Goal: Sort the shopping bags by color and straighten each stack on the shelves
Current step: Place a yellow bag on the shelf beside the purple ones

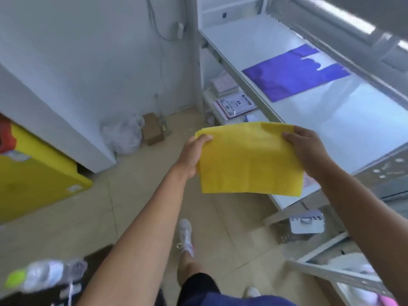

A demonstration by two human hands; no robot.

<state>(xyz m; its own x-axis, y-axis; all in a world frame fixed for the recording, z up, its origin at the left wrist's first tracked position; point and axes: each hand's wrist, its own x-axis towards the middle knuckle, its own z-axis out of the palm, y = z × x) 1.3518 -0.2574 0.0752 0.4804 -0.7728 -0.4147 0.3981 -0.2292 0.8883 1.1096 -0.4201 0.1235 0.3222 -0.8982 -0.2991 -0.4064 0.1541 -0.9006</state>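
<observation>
A white-walled room with a tan tiled floor; a white metal shelf [331, 111] runs down the right side of the frame. The yellow bag [249, 160] is at the centre, held flat in the air just in front of the shelf edge and not resting on anything. The left hand [194, 151] pinches its upper left corner, the thumb on top and the fingers curled beneath. The right hand [306, 149] grips the upper right edge the same way.

One blue bag [293, 74] lies flat on the shelf in the upper right, handles pointing to the back. It looks placed and fairly square. The sorting seems to be at an early stage: blue has a place, and yellow is not yet set down. The bare stretch of shelf nearer than the blue bag looks like the likely spot.

By count: one blue bag and one yellow piece. Whether the yellow is a single folded bag or several together cannot be told. A lower shelf holds some booklets [234, 104].
</observation>
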